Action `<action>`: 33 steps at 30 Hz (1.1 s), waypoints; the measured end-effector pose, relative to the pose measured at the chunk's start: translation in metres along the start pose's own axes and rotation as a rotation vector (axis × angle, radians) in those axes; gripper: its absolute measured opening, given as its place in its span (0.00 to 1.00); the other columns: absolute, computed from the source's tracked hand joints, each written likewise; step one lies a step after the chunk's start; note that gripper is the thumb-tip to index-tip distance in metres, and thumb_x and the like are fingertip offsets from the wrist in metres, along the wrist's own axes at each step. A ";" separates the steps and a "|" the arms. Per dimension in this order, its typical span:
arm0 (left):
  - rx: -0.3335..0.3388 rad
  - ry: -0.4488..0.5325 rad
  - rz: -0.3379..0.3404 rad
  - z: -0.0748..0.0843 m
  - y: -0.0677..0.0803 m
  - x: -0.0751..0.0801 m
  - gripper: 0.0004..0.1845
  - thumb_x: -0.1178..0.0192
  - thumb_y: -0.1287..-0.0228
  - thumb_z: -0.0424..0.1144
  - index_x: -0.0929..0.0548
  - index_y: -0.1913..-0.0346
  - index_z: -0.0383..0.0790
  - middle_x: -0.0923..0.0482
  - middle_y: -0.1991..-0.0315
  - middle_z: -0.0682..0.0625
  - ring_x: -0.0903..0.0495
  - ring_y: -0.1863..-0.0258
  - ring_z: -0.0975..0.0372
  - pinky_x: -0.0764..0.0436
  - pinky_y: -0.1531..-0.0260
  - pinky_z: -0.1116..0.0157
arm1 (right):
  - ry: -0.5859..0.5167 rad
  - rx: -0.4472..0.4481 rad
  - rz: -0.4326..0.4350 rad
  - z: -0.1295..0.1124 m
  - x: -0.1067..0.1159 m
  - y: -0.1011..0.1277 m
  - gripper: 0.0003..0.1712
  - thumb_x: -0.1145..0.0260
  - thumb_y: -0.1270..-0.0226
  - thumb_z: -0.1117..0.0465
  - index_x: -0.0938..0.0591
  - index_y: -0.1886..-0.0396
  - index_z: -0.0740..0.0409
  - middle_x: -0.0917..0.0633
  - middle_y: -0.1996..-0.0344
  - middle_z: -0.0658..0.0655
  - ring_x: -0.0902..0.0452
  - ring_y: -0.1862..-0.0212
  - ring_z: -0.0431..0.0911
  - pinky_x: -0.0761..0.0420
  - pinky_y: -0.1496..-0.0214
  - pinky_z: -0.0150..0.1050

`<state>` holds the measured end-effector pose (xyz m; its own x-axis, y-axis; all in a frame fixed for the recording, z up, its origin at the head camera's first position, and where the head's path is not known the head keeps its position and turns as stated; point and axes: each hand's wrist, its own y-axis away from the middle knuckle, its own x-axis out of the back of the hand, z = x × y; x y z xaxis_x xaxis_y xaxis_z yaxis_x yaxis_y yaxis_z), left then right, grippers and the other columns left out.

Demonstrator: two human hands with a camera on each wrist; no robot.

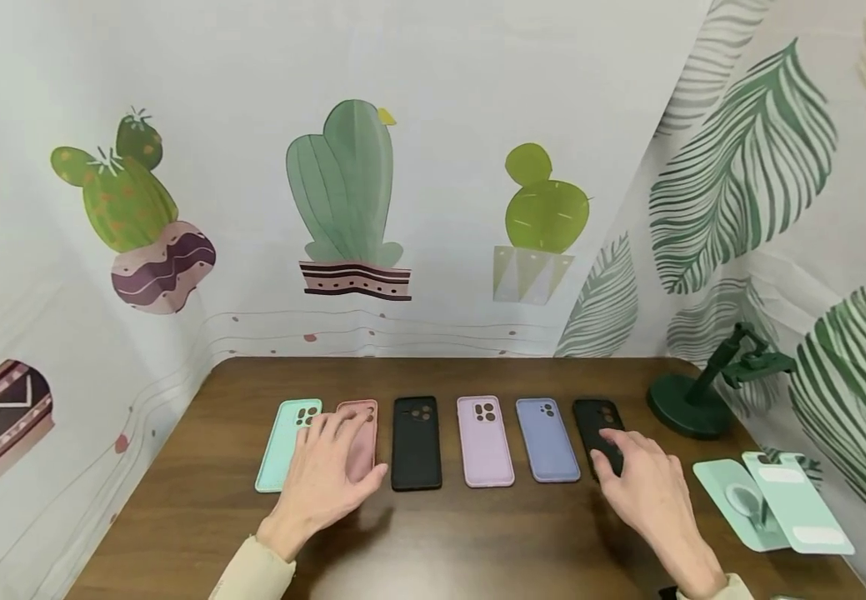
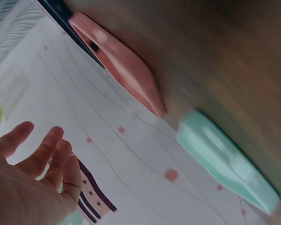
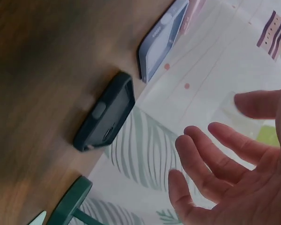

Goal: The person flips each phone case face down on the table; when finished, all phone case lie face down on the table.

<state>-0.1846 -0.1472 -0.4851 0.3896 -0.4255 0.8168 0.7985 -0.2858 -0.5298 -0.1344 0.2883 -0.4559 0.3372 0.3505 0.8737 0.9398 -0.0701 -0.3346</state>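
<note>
Left hand (image 1: 325,479) hovers with fingers spread loose over the pink case (image 1: 360,440); right hand (image 1: 646,492), fingers apart too, sits over the black case (image 1: 596,429) right of it, surface (image 1: 433,542) bare in front.

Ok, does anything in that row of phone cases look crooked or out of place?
Only slightly. The mint case at the left end leans off-parallel, and the pink case sits close against it under the left hand. The remaining cases are evenly spaced; no damage is visible.
</note>
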 end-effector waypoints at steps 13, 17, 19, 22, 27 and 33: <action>0.048 0.194 -0.077 0.080 -0.030 -0.027 0.26 0.27 0.39 0.52 0.12 0.39 0.49 0.11 0.62 0.54 0.20 0.73 0.69 0.22 0.72 0.70 | -0.068 -0.098 0.018 0.037 0.010 -0.008 0.15 0.31 0.30 0.68 0.15 0.47 0.71 0.13 0.64 0.62 0.17 0.65 0.54 0.17 0.63 0.53; -0.042 0.154 -0.052 0.110 -0.046 -0.041 0.09 0.26 0.37 0.45 0.06 0.56 0.48 0.11 0.68 0.59 0.15 0.73 0.68 0.19 0.74 0.69 | -0.081 -0.136 -0.040 0.054 0.008 -0.013 0.16 0.31 0.29 0.66 0.16 0.48 0.73 0.13 0.66 0.62 0.16 0.65 0.56 0.16 0.58 0.58; -0.076 0.176 -0.057 0.126 -0.053 -0.047 0.03 0.27 0.36 0.42 0.06 0.63 0.49 0.11 0.70 0.59 0.14 0.73 0.68 0.19 0.75 0.69 | -0.083 -0.165 -0.080 0.061 0.009 -0.015 0.17 0.31 0.29 0.64 0.17 0.48 0.74 0.13 0.66 0.62 0.16 0.63 0.57 0.16 0.55 0.60; -0.105 0.212 -0.078 0.149 -0.062 -0.058 0.05 0.27 0.36 0.39 0.07 0.69 0.50 0.11 0.73 0.60 0.17 0.75 0.69 0.20 0.76 0.69 | -0.079 -0.199 -0.142 0.068 0.011 -0.019 0.16 0.31 0.28 0.62 0.17 0.51 0.73 0.12 0.66 0.63 0.15 0.61 0.59 0.16 0.52 0.61; -0.081 0.346 -0.189 0.185 -0.072 -0.081 0.05 0.28 0.36 0.35 0.05 0.69 0.44 0.08 0.73 0.56 0.19 0.76 0.73 0.21 0.73 0.76 | -0.058 -0.211 -0.201 0.074 0.011 -0.023 0.14 0.28 0.29 0.61 0.15 0.56 0.70 0.10 0.64 0.64 0.14 0.59 0.60 0.15 0.50 0.61; 0.009 0.524 -0.338 0.224 -0.078 -0.108 0.09 0.33 0.35 0.30 0.04 0.68 0.39 0.12 0.82 0.53 0.26 0.89 0.80 0.25 0.82 0.81 | -0.041 -0.230 -0.248 0.079 0.005 -0.022 0.10 0.27 0.31 0.62 0.15 0.63 0.66 0.10 0.64 0.65 0.13 0.59 0.61 0.13 0.53 0.59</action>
<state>-0.1863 0.1135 -0.4812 -0.1605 -0.6778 0.7175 0.8429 -0.4724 -0.2578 -0.1580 0.3651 -0.4719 0.0982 0.4206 0.9019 0.9825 -0.1852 -0.0207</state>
